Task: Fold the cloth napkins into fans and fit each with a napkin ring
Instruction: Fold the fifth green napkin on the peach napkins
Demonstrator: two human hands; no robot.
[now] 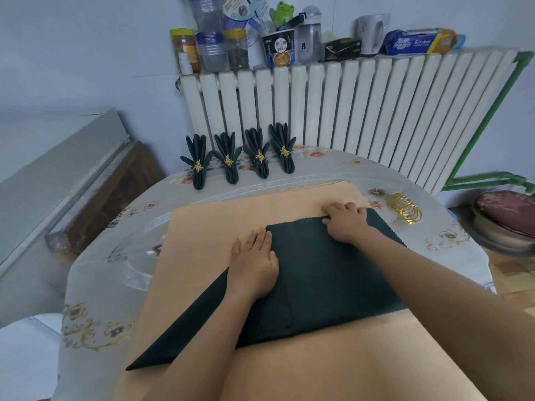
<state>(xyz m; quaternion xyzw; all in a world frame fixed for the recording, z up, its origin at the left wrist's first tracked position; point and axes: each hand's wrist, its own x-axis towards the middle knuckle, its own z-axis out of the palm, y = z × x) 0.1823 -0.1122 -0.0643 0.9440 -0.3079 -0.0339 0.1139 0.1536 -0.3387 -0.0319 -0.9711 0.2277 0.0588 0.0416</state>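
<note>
Four finished dark green fan napkins (240, 157) stand in a row at the far edge of the worktop (451, 235), each cinched by a gold leaf ring, parked against the white radiator (376, 111), I judge, to keep the folding area free. The napkin I am working on, a dark green cloth (327, 279), lies flat on a peach cloth (208, 224) spread over the floral tablecloth. My left hand (254, 261) lies flat on its near-left part, fingers straight and together, pressing the fabric down; I take that as an anchor so the cloth cannot slide. My right hand (346, 222) sits at the far edge with its fingers curled at the hem. They seem to pinch it, which looks like the start of a pleat, though the fingertips are hidden. No pleats show yet, so this napkin is at an early stage. Spare gold napkin rings (405, 208) lie in a loose pile just right of that hand, within easy reach for fitting.
</note>
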